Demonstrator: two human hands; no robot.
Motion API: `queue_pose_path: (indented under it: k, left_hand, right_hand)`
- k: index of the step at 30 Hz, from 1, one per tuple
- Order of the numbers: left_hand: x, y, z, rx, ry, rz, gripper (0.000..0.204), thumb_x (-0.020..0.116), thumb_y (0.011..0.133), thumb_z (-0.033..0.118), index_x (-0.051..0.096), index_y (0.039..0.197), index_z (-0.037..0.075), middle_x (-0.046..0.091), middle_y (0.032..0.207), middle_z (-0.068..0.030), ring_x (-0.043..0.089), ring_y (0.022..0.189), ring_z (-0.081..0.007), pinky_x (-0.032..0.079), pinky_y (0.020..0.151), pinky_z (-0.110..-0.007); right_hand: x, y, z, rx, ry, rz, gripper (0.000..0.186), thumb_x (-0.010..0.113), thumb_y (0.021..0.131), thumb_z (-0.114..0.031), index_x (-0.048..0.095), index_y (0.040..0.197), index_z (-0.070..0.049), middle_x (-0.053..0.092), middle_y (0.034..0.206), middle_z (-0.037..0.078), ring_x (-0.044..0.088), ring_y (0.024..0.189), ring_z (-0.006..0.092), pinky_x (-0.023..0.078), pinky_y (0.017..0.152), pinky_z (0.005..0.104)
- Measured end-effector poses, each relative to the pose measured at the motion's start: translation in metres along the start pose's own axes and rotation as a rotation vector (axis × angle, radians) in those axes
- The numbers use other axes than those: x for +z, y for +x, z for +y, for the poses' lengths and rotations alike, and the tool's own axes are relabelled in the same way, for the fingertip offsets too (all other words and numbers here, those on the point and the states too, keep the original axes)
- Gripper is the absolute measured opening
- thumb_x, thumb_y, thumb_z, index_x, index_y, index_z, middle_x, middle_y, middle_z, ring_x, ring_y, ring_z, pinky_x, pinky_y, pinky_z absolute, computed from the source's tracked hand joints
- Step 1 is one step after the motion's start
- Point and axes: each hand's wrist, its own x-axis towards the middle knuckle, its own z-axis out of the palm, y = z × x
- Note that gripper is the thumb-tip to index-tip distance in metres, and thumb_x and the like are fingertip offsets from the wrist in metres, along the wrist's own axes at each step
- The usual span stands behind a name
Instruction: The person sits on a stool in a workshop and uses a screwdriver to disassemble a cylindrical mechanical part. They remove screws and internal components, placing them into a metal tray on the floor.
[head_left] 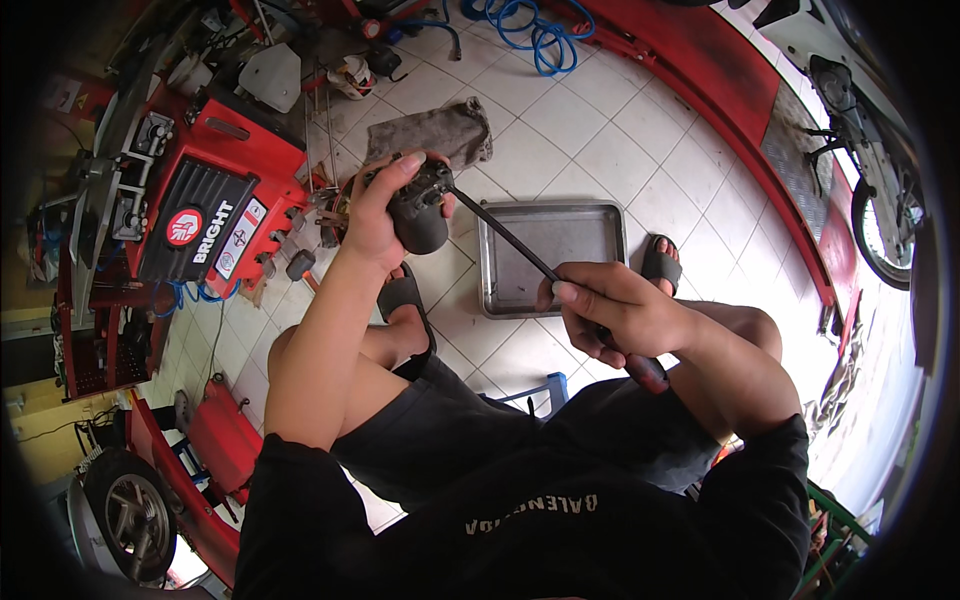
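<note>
My left hand [372,225] is raised in front of me, its fingers wrapped round a dark, carburetor-like part [420,225] with a rounded black cup at the bottom. A long-shafted screwdriver [508,237] slants across from my right hand [628,312], which is closed on it. Its reddish handle end sticks out below my palm. The tip meets the side of the part near its top; the exact contact point is too small to make out. Below the shaft, a shallow grey metal tray [484,265] lies on the floor between my feet.
A grey rag [430,130] lies on the tiles beyond the part. At the left stands a red and black machine [215,215], with a hammer [301,265] beside it. A blue hose [545,50] coils at the back. A red platform [700,75] and a motorcycle [850,110] are at the right.
</note>
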Motion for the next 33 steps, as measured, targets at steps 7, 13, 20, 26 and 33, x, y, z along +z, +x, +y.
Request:
queue_pose_path:
  k: [7,13,20,26,33]
  left_hand:
    - [-0.002,0.003,-0.001,0.002,-0.015,0.017,0.047,0.06,0.09,0.037,0.06,0.113,-0.004,0.065,0.087,-0.0144,0.065,0.075,-0.0229,0.055,0.068,-0.035]
    - [-0.002,0.004,-0.002,0.004,0.012,0.014,0.046,0.06,0.091,0.037,0.061,0.111,-0.004,0.065,0.088,-0.0155,0.064,0.075,-0.0237,0.055,0.071,-0.035]
    - [0.0,0.005,-0.003,0.03,-0.076,0.029,0.035,0.068,0.089,0.025,0.068,0.102,-0.007,0.066,0.089,-0.0165,0.066,0.066,-0.026,0.056,0.061,-0.037]
    - [0.006,0.002,0.002,0.132,0.098,0.057,0.029,0.069,0.088,0.02,0.069,0.1,-0.007,0.068,0.083,-0.0138,0.067,0.063,-0.0217,0.055,0.057,-0.033]
    - [0.006,0.002,0.006,0.218,0.39,0.028,0.021,0.072,0.088,0.015,0.072,0.097,-0.004,0.068,0.076,-0.007,0.063,0.059,-0.0121,0.051,0.051,-0.026]
  right_hand:
    - [0.0,0.0,0.0,-0.02,-0.024,-0.013,0.04,0.034,0.112,-0.028,0.056,0.116,0.006,0.052,0.059,0.004,0.048,0.043,0.0095,0.042,0.045,0.0259]
    - [0.0,-0.002,-0.002,-0.036,-0.043,-0.005,0.04,0.034,0.112,-0.027,0.056,0.116,0.006,0.052,0.059,0.003,0.048,0.043,0.0096,0.042,0.046,0.026]
    - [-0.001,-0.001,-0.002,-0.075,-0.046,-0.016,0.04,0.034,0.112,-0.024,0.052,0.112,0.01,0.052,0.058,0.003,0.048,0.041,0.009,0.04,0.042,0.0236]
    - [-0.004,-0.003,-0.004,0.011,0.009,-0.036,0.041,0.035,0.112,-0.027,0.054,0.114,0.01,0.051,0.058,0.003,0.047,0.041,0.0095,0.038,0.041,0.0241]
    - [-0.009,-0.001,-0.003,0.136,-0.006,0.005,0.032,0.043,0.109,-0.023,0.057,0.114,0.005,0.053,0.061,0.007,0.05,0.043,0.0159,0.04,0.043,0.0303]
